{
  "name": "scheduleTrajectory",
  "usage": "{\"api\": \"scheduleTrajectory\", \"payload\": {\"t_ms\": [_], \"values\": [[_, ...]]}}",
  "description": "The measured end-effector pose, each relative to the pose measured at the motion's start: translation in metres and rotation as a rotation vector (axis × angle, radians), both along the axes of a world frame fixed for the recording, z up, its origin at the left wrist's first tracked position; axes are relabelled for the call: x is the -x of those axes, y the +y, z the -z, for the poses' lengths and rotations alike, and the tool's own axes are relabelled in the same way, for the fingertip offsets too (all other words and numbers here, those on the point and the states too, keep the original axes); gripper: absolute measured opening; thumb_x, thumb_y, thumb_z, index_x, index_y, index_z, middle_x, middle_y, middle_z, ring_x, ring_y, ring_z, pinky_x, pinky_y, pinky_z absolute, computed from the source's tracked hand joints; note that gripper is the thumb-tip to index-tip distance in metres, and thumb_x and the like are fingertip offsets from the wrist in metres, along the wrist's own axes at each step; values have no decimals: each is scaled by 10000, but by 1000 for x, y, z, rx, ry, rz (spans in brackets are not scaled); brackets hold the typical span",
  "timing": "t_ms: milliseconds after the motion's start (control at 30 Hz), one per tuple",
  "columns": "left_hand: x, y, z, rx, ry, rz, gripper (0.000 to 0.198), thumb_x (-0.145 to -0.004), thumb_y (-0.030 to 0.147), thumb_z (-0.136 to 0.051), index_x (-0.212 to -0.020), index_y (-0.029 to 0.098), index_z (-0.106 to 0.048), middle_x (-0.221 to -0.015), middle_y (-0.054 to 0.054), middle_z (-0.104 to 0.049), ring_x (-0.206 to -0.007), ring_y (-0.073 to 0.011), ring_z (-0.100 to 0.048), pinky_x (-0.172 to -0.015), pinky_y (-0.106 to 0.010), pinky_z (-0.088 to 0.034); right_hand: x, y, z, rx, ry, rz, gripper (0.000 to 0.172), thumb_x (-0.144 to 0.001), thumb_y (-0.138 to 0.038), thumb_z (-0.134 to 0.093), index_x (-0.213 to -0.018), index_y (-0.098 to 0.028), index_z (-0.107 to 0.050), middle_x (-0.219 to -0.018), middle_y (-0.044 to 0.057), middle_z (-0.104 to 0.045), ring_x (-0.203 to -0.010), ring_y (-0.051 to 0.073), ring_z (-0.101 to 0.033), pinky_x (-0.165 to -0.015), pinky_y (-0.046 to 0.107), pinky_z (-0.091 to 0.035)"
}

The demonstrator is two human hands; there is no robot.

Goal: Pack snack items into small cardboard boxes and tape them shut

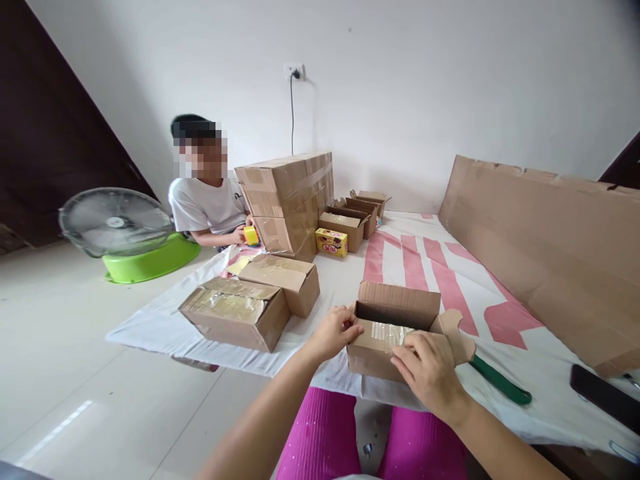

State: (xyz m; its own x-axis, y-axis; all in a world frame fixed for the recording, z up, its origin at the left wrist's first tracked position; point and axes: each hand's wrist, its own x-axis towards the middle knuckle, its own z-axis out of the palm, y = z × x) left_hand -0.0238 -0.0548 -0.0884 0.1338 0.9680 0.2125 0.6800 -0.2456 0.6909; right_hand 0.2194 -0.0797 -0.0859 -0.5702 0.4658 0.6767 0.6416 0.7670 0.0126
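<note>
- Two hands on one carton in the head view, confirmed?
- Confirmed. Small open carton (367,363) is seen at the near edge of the cloth (345,272), just ahead of the knees (320,433).
- Grip state?
- Left hand (336,332): thumb and fingers are closed on the carton's left corner. Right hand (425,363): fingers are laid on the near top panel, by the clear tape (383,333); whether anything is pinched cannot be told.
- Axis?
- Left to right across the body, so the long axis is spanned by both hands. Left end is covered by the left hand; right end and side flap (457,333) are nearer the right. Back flap (400,295) is stood up beyond, dark gap left between it and the near panel.
- Neighbours?
- Green handle (500,381) is placed just off the right end. Taped boxes (233,313) are set to the left. Yellow item (251,235) is held by another person (207,213).
</note>
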Motion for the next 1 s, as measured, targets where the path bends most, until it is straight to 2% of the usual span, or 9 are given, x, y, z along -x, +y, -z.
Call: {"api": "scheduleTrajectory", "payload": {"t_ms": [67, 233, 500, 833, 1000], "values": [[0, -1, -1, 4, 4, 7, 162, -794, 260, -637, -662, 184, -582, -724, -1, -556, -769, -165, -526, -721, -280, -392, 4, 2, -1, 34, 31, -19, 123, -869, -119, -551, -785, -183, -615, -817, 45, -556, -774, 176, -523, -712, 327, -435], [-1, -4, -4, 5, 18, 15, 138, -796, 243, -639, -685, 181, -584, -741, -7, -557, -783, -167, -526, -724, -282, -395, 4, 5, -2, 156, 65, -27, 159, -898, -145, -490, -773, -186, -579, -859, 36, -571, -740, 146, -546, -670, 287, -425], [-4, -8, -7, -7, 22, 16, 130, -789, 220, -637, -679, 185, -576, -762, -16, -552, -788, -175, -519, -718, -291, -400, 6, 10, -7, 295, 36, 129, 141, -896, -186, -457, -769, -210, -513, -943, 38, -581, -714, 135, -589, -609, 275, -436], [-4, -9, -7, -6, 10, 19, 142, -789, 212, -632, -672, 187, -554, -765, -15, -548, -796, -180, -519, -723, -295, -407, 8, 25, -3, 230, 2, 305, 133, -917, -191, -415, -830, -195, -515, -974, 61, -566, -714, 164, -589, -572, 300, -428], [-5, -11, -6, -10, 36, 11, 168, -805, 220, -628, -673, 186, -531, -775, -22, -548, -818, -189, -516, -722, -299, -403, 6, 33, 0, 164, -42, 364, 116, -915, -200, -423, -824, -193, -494, -938, 68, -546, -744, 179, -577, -610, 310, -444]]}}
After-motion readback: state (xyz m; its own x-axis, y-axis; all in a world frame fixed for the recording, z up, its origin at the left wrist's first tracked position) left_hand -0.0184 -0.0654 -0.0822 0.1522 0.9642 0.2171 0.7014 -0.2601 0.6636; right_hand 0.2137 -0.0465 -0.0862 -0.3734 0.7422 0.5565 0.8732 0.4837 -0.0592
